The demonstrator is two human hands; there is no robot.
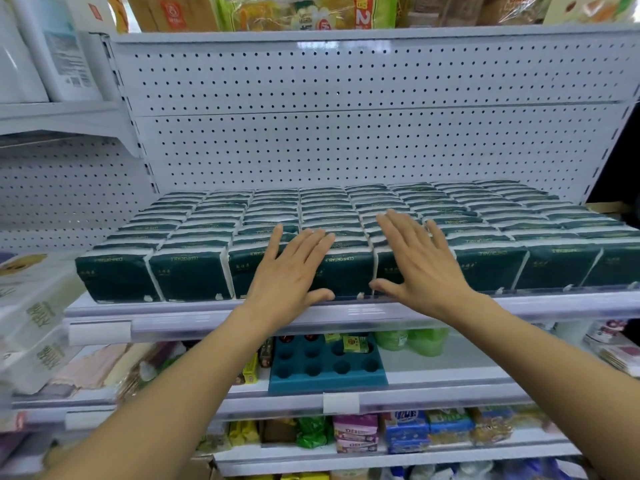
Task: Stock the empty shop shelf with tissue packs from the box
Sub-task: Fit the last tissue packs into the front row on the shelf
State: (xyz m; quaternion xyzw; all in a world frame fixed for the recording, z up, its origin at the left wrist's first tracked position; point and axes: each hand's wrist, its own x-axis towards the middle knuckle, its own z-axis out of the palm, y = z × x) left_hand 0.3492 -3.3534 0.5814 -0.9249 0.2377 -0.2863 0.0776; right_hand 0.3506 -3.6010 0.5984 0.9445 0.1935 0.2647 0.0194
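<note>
Dark green tissue packs point(194, 271) fill the white shelf point(104, 311) in several rows, standing on edge from the front lip back to the pegboard. My left hand point(291, 271) lies flat with straight fingers on the front packs near the middle. My right hand point(415, 261) lies flat the same way just to its right, thumb against a pack's front face. Neither hand holds a pack. The box is not in view.
A white pegboard back panel point(346, 133) rises behind the packs. Below are a blue tray with round holes point(325, 372), green packs point(412, 341) and assorted goods. White tissue bundles point(31, 306) stand at the left. The shelf above point(346, 32) carries bagged goods.
</note>
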